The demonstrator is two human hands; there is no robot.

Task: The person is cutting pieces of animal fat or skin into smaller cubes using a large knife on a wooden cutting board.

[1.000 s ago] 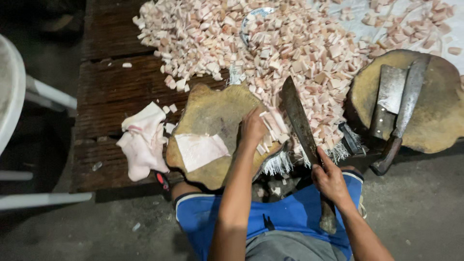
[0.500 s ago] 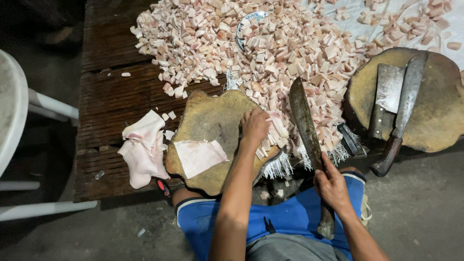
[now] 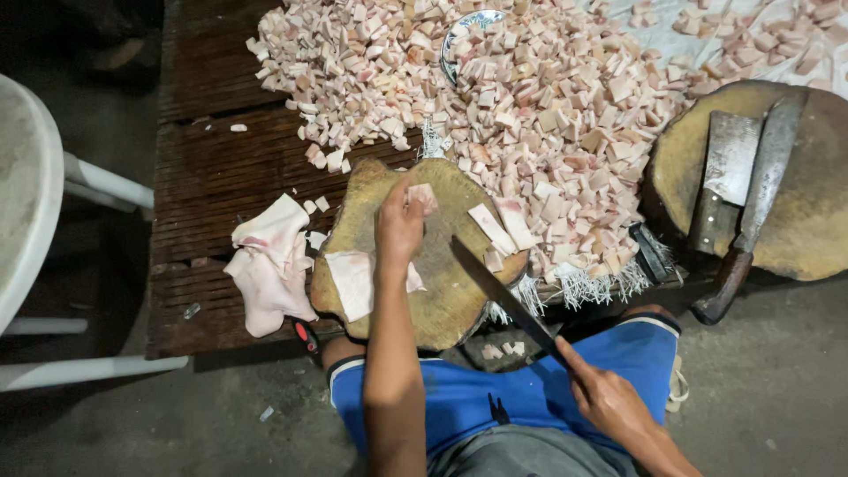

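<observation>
My left hand [image 3: 399, 226] rests on a round wooden chopping block [image 3: 442, 300], its fingers closed on a small pinkish piece of meat [image 3: 422, 196]. My right hand [image 3: 609, 405] grips the handle of a long cleaver [image 3: 499, 291], whose blade lies low across the block's right side. Two cut strips of meat [image 3: 503, 225] lie at the block's right edge. A flat pale slab [image 3: 353, 281] rests on the block's left part, by my wrist.
A large heap of cubed meat [image 3: 548, 97] covers the dark wooden platform [image 3: 212, 177], with a bowl rim [image 3: 468, 19] showing in it. Loose slabs [image 3: 269, 265] lie left of the block. A second block [image 3: 813, 212] at right carries two cleavers [image 3: 738, 177]. A white chair [image 3: 35, 221] stands left.
The cleaver swung down from upright beside the heap to lie low across the block. My left hand moved up the block and took a small piece; cut strips now lie at the right edge.
</observation>
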